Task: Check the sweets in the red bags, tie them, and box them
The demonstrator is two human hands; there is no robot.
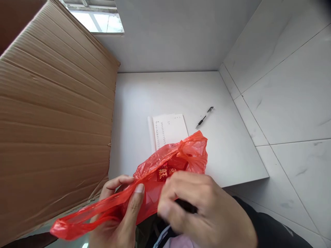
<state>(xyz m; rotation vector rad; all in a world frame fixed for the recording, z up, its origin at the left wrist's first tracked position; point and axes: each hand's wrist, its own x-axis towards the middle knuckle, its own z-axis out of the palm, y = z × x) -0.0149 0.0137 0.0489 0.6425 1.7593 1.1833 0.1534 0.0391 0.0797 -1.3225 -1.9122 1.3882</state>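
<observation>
A thin red plastic bag (155, 199) stretches across the front of the view. My left hand (126, 210) grips its rim between thumb and fingers, and a looped handle of the bag trails off to the lower left. At the far right end the bag is bunched into a knot. Inside its opening lie small red packets (162, 173) with gold characters. My right hand (191, 203), a little blurred, is closed with curled fingers at the near side of the opening; what its fingers hold, if anything, is hidden.
Behind the bag, an open notebook (172, 129) with handwritten columns of numbers lies on the white table (165, 91). A black-and-clear pen (204, 118) rests right of it. A large cardboard box (57, 120) stands at left; a tiled wall (292, 103) borders the right.
</observation>
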